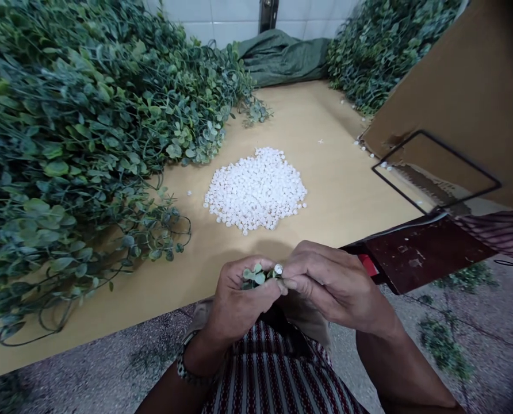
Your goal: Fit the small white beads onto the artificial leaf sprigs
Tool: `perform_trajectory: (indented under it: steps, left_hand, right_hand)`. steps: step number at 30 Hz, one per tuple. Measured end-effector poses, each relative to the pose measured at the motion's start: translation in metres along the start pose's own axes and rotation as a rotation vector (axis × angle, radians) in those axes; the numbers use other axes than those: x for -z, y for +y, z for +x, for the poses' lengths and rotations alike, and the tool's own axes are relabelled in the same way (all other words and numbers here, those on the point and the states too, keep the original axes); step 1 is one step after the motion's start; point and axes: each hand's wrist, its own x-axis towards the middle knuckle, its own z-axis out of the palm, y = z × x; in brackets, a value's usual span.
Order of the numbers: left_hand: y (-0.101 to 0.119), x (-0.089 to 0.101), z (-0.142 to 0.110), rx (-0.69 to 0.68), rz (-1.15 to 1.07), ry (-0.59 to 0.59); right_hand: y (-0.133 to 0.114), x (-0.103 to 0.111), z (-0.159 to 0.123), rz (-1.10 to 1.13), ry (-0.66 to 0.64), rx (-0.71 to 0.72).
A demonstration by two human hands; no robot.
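Observation:
Near the front edge of the table, my left hand [241, 302] is closed around a small sprig of artificial leaves [259, 276]. My right hand [334, 282] meets it, thumb and forefinger pinched at the sprig's right end. A small white bead-like piece [278, 269] shows between the fingertips there; whether it sits on the stem or is only pinched, I cannot tell. Beyond both hands lies a heap of small white pieces [256, 187] of the same sort. The lower stem of the sprig is hidden by my fingers.
A large pile of artificial greenery [110, 103] covers the table's left side, with loose stems trailing forward. More greenery [386, 46] stands at the back right, beside a cardboard sheet [467, 98] and a black wire frame [459, 152]. A green cloth [286, 57] lies at the back.

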Motion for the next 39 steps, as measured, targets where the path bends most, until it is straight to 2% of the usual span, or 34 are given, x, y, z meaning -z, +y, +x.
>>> perform_trajectory:
  steps: [2, 4, 7, 10, 13, 17, 20, 25, 28, 33, 39]
  left_hand:
    - [0.002, -0.001, -0.002, 0.017, -0.051, 0.042]
    - [0.006, -0.003, -0.002, 0.04, -0.128, 0.121]
    - [0.013, -0.005, 0.0, 0.038, -0.232, 0.258]
    - [0.017, -0.004, 0.004, -0.021, -0.245, 0.355]
    - [0.017, -0.002, 0.009, -0.049, -0.238, 0.364]
    - [0.014, -0.001, 0.012, -0.047, -0.228, 0.35]
    - [0.014, -0.001, 0.013, -0.037, -0.222, 0.357]
    - [0.01, -0.006, 0.014, -0.004, -0.182, 0.288]
    - [0.006, -0.009, 0.014, 0.007, -0.119, 0.194]
    - [0.001, -0.012, 0.015, -0.002, -0.088, 0.084]
    - [-0.005, -0.015, 0.017, -0.077, -0.015, 0.101]
  right_hand:
    - [0.004, 0.002, 0.004, 0.124, -0.023, 0.004]
    - [0.015, 0.003, 0.009, 0.116, 0.035, -0.026]
    - [0.037, -0.001, 0.014, -0.186, 0.143, -0.11]
    - [0.054, -0.008, 0.017, -0.416, 0.076, -0.127]
    - [0.061, -0.018, 0.018, -0.575, 0.042, -0.087]
    - [0.06, -0.025, 0.017, -0.676, 0.09, -0.046]
    - [0.057, -0.024, 0.014, -0.478, 0.174, -0.096]
    - [0.042, -0.024, 0.003, 0.247, 0.377, -0.378]
    - [0.036, -0.029, -0.006, 0.529, 0.422, -0.478]
    - [0.035, -0.035, -0.015, 0.705, 0.452, -0.529]
    - [0.03, -0.035, -0.017, 0.664, 0.498, -0.472]
